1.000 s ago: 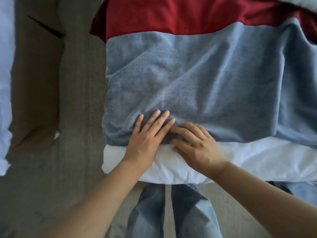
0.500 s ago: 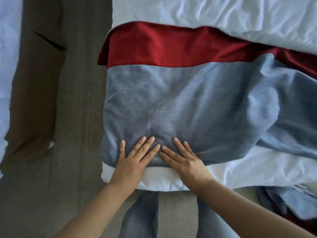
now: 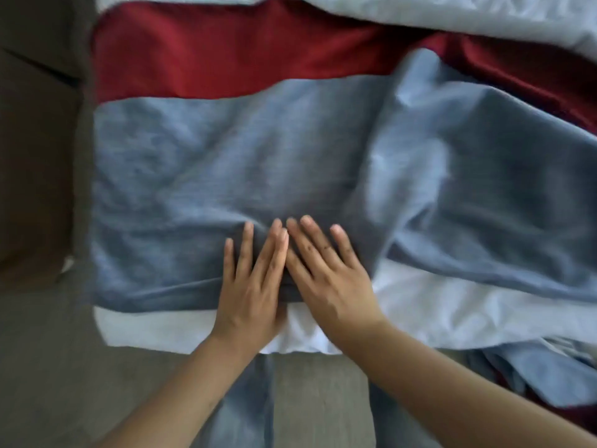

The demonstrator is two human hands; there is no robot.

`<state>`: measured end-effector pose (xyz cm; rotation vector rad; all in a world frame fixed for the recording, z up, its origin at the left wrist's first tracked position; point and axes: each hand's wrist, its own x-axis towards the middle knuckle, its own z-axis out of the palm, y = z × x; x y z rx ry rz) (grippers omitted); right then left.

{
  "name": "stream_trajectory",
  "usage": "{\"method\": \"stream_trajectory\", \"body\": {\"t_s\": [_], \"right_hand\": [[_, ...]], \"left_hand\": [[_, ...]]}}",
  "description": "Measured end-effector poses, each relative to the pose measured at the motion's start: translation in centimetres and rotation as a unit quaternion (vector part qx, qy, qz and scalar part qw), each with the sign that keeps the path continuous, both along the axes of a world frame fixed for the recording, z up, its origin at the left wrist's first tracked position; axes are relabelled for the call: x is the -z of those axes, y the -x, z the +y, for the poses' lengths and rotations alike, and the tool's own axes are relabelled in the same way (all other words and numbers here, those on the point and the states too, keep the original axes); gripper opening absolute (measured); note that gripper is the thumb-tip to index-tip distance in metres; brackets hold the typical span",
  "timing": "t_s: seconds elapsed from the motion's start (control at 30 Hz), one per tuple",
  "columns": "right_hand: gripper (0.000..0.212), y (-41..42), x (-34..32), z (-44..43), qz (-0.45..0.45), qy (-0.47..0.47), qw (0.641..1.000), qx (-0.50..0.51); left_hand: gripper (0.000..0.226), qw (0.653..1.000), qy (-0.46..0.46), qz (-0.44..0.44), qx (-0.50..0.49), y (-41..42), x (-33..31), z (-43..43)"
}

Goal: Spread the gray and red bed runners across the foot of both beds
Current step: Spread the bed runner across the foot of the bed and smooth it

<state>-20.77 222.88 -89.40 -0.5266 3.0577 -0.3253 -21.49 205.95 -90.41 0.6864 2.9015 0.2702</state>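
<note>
A gray bed runner (image 3: 226, 176) lies across the foot of a white bed (image 3: 452, 312), flat on the left and bunched in folds toward the right. A red bed runner (image 3: 232, 56) lies just beyond it, partly covered by the gray one on the right. My left hand (image 3: 252, 279) and my right hand (image 3: 326, 270) press flat on the gray runner's near edge, side by side, fingers spread and touching each other. Neither hand grips the cloth.
More gray and red cloth (image 3: 542, 376) hangs off the bed's near right edge. Gray carpet (image 3: 48, 367) runs along the left, with a brown piece of furniture (image 3: 35, 156) beyond it. My jeans-clad legs (image 3: 239, 415) stand against the bed's foot.
Both hands slid rightward along the gray runner's near edge and came closer together. The view shifted right, so more bunched cloth on the right shows.
</note>
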Motion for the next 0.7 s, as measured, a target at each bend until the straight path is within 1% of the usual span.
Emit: {"method": "stream_trajectory", "body": {"t_s": [0.07, 0.13, 0.2, 0.3, 0.37, 0.43, 0.57, 0.63, 0.7], "right_hand": [[0.049, -0.9, -0.3, 6.3, 0.0, -0.011, 0.999, 0.041], [0.05, -2.2, -0.4, 13.2, -0.021, -0.025, 0.996, 0.078], [0.049, -3.3, -0.2, 19.6, -0.038, -0.032, 0.994, 0.098], [0.044, -4.6, 0.1, 26.4, -0.049, -0.011, 0.997, 0.056], [0.04, -4.6, 0.2, 29.1, -0.051, 0.005, 0.998, 0.024], [0.038, -4.5, 0.2, 31.0, -0.045, 0.004, 0.999, 0.002], [0.039, -4.5, -0.4, 33.8, -0.036, -0.057, 0.996, -0.058], [0.038, -5.1, -0.9, 35.2, -0.023, -0.057, 0.997, -0.046], [0.038, -6.4, -1.2, 37.3, -0.023, -0.031, 0.999, 0.005]], "left_hand": [[0.099, 0.998, -0.043, 0.022, 0.033, 0.2, 0.0, 6.1], [0.084, 0.994, -0.072, 0.04, 0.069, -0.2, -0.4, 12.4], [0.076, 0.994, -0.059, 0.039, 0.084, -0.2, -0.7, 18.5], [0.07, 0.994, -0.013, -0.018, 0.108, -0.1, -1.0, 25.4], [0.066, 0.991, 0.008, -0.05, 0.128, 0.5, -1.2, 28.3], [0.061, 0.989, 0.016, -0.065, 0.134, 0.9, -1.5, 30.2], [0.057, 0.983, 0.034, -0.069, 0.164, 0.4, -2.1, 31.8], [0.063, 0.978, 0.038, -0.072, 0.192, -0.6, -2.7, 32.5], [0.074, 0.971, 0.028, -0.079, 0.225, -2.2, -3.1, 33.6]]}}
